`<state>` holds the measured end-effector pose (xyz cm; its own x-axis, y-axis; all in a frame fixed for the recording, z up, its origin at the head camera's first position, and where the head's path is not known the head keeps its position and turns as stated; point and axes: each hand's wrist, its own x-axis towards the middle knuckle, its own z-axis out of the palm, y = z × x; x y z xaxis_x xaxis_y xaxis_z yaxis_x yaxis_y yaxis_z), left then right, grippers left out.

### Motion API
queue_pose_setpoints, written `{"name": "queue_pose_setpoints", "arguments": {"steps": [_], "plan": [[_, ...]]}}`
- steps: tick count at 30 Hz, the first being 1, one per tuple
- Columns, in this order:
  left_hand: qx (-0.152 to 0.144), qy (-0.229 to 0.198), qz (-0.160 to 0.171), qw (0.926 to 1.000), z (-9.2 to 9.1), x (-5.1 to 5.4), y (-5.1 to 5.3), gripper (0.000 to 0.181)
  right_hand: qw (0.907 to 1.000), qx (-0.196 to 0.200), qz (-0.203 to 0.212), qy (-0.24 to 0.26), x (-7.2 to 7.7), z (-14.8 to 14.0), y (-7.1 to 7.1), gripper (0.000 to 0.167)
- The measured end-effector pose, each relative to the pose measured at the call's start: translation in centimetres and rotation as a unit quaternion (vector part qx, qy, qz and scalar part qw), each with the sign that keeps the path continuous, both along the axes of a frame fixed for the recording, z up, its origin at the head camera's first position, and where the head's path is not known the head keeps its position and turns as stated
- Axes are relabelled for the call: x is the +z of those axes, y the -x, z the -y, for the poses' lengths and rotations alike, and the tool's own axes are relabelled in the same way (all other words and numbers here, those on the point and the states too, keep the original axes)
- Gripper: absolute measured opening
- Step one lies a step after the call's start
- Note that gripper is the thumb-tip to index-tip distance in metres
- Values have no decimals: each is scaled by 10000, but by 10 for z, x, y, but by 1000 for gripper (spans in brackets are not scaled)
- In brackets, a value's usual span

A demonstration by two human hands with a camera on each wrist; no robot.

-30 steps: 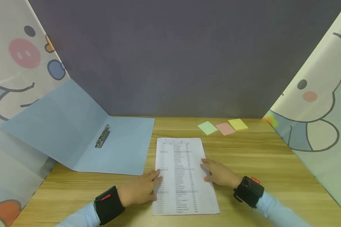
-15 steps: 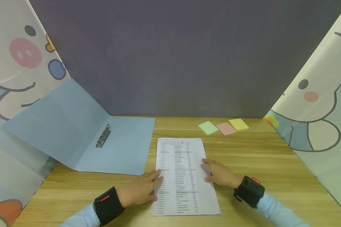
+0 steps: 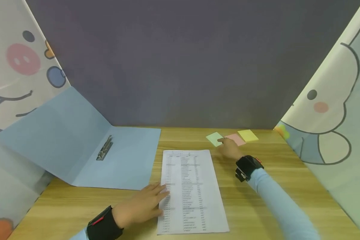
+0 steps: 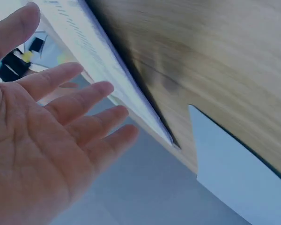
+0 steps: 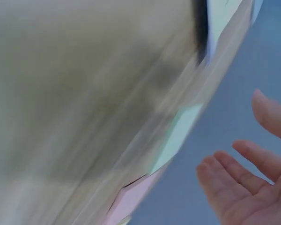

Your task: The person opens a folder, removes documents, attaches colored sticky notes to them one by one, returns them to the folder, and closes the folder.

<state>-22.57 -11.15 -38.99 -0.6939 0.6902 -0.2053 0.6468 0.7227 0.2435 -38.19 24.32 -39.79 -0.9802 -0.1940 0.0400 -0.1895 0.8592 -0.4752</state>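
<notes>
A stack of white printed sheets (image 3: 195, 193) lies on the wooden table in the head view. The fingers of my left hand (image 3: 139, 206) are spread over its left edge. In the left wrist view, the palm of the left hand (image 4: 37, 140) shows with straight fingers and holds nothing. My right hand (image 3: 229, 148) reaches over the back of the table, its fingertips by the green sticky notes (image 3: 213, 137) and partly in front of the pink sticky notes (image 3: 238, 139). Its fingers look relaxed and grip nothing in the right wrist view, where the green pad (image 5: 175, 138) appears beyond.
Yellow sticky notes (image 3: 248, 135) lie right of the pink ones. At left, a light-blue folder (image 3: 135, 156) stands opened, its cover leaning on the side wall, with a metal clip (image 3: 104, 148) inside. A dark panel (image 3: 174, 66) closes off the back.
My right hand has left the right edge of the sheets and moved away from me to the sticky notes. The left hand stays at the sheets' left edge. The head view has shifted slightly.
</notes>
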Motion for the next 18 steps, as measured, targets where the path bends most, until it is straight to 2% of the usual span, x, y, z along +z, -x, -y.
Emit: {"name": "queue_pose_setpoints", "arguments": {"steps": [4,7,10,13,15,18], "plan": [[-88,59,-129,9999,0,6,-6,57,9990,-440,40,-99,-11,-11,37,51],[-116,67,-248,9996,0,8,-9,57,9973,-689,213,-139,-20,-15,58,56],[-126,83,-319,9994,2,8,-12,55,9959,-771,388,-277,-30,-15,72,58],[-145,66,-419,9990,5,8,-16,52,9961,-595,395,-515,-38,-13,83,58],[-158,68,-448,9988,7,8,-18,51,9957,-459,437,-681,-40,-11,88,55],[-186,73,-440,9988,9,7,-17,54,9953,-558,547,-581,-37,-9,94,67]]}}
